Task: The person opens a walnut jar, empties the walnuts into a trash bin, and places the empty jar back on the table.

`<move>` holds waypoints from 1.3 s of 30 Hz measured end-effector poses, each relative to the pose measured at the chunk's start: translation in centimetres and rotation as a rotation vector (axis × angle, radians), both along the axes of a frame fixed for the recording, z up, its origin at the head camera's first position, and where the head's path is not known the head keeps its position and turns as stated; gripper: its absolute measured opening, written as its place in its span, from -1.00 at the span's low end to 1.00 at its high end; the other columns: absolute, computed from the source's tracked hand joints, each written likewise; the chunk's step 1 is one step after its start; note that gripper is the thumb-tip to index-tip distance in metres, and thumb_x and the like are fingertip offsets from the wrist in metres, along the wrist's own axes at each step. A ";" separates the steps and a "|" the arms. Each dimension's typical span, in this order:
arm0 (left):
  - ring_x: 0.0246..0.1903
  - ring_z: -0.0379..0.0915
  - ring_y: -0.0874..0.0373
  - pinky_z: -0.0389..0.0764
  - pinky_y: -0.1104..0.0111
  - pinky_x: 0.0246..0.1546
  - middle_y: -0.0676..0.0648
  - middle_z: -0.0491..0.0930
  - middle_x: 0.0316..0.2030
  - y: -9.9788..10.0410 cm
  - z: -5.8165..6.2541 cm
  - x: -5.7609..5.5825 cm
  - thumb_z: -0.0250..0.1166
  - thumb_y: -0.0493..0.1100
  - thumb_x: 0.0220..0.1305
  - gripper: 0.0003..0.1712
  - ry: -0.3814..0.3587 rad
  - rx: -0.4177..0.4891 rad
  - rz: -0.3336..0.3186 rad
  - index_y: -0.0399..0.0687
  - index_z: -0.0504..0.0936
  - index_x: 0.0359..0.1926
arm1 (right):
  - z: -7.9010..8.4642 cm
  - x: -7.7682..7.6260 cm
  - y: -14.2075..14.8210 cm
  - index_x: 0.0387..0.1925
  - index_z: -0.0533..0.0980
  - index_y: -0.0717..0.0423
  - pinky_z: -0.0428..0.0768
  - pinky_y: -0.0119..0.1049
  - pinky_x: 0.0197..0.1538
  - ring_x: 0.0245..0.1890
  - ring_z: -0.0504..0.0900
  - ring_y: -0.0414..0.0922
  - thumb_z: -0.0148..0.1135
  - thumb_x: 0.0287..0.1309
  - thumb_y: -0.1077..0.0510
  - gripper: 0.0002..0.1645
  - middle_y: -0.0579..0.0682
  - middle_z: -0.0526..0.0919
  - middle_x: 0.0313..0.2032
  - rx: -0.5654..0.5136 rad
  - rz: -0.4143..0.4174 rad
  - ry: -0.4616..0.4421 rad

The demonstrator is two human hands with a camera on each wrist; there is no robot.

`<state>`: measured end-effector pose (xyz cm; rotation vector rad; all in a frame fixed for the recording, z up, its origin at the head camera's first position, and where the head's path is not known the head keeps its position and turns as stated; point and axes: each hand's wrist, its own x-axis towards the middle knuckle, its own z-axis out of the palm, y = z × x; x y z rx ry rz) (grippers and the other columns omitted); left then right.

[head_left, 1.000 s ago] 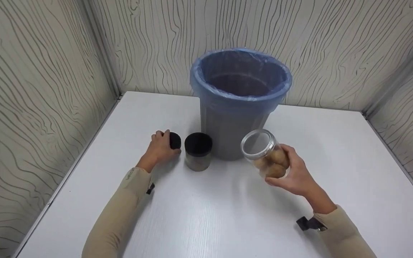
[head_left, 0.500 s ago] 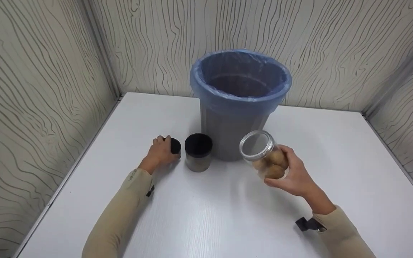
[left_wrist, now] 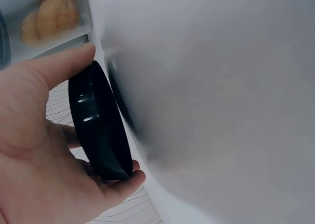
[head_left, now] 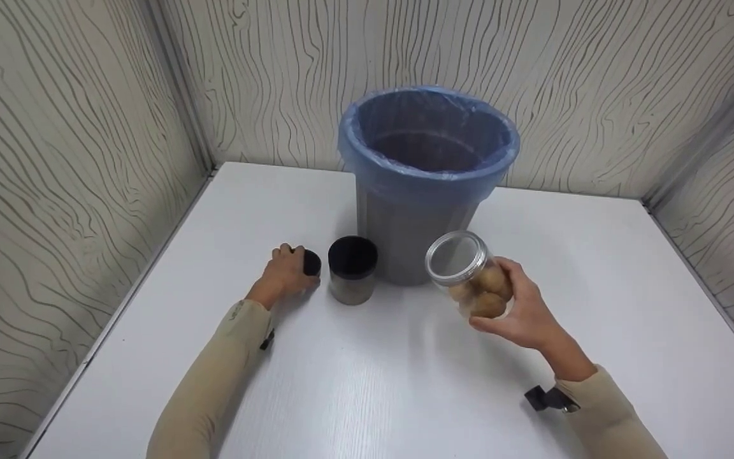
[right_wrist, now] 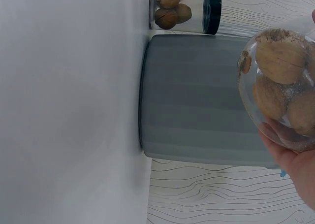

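Note:
My left hand [head_left: 285, 273] grips a black jar lid [left_wrist: 101, 123] by its edge, thumb on one side and fingers on the other. In the left wrist view the lid's hollow side faces the white tabletop, close over it. My right hand [head_left: 525, 312] holds a clear jar [head_left: 458, 261] without a lid, tilted with its mouth toward the left. Several walnuts [right_wrist: 280, 61] lie inside, and brown crumbs cling to its bottom. Between the hands stands a second jar [head_left: 352, 290] upright, its black lid [head_left: 353, 256] on and walnuts [right_wrist: 167, 19] inside.
A grey bin [head_left: 405, 229] lined with a blue bag [head_left: 431, 182] stands behind the jars, close to the lidded one. The white table [head_left: 354, 389] ends at patterned wall panels [head_left: 278, 76] at the back and sides.
My left hand has lowered the lid slightly, down toward the tabletop and a little nearer to me. The right hand and its jar have barely moved.

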<state>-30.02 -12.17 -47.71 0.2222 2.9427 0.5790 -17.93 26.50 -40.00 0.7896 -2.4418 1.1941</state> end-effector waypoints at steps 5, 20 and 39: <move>0.12 0.17 -0.29 0.39 0.00 0.04 -0.44 0.21 0.13 0.1 0.1 0.2 0.35 0.04 0.10 -0.13 -0.007 0.004 -0.001 -0.38 0.23 0.28 | -0.1 -0.1 0.1 0.19 0.21 0.46 0.35 -0.57 0.02 0.04 0.40 -0.29 0.57 -0.44 0.37 0.07 0.23 0.42 0.08 -0.004 0.027 0.017; 0.14 0.18 -0.28 0.39 -0.02 0.03 -0.42 0.24 0.11 0.2 0.2 -0.2 0.36 0.03 0.08 -0.10 -0.060 -0.031 0.011 -0.37 0.20 0.30 | 0.0 -0.1 0.3 0.20 0.22 0.45 0.34 -0.57 0.03 0.04 0.41 -0.26 0.58 -0.45 0.36 0.07 0.22 0.43 0.09 -0.005 0.014 0.022; 0.14 0.17 -0.28 0.38 -0.04 0.04 -0.42 0.24 0.13 0.3 0.2 -0.2 0.39 0.04 0.07 -0.05 -0.087 -0.014 0.001 -0.36 0.16 0.32 | -0.1 -0.2 0.3 0.18 0.22 0.47 0.35 -0.59 0.00 0.01 0.41 -0.31 0.58 -0.47 0.38 0.07 0.25 0.44 0.05 -0.009 0.008 0.020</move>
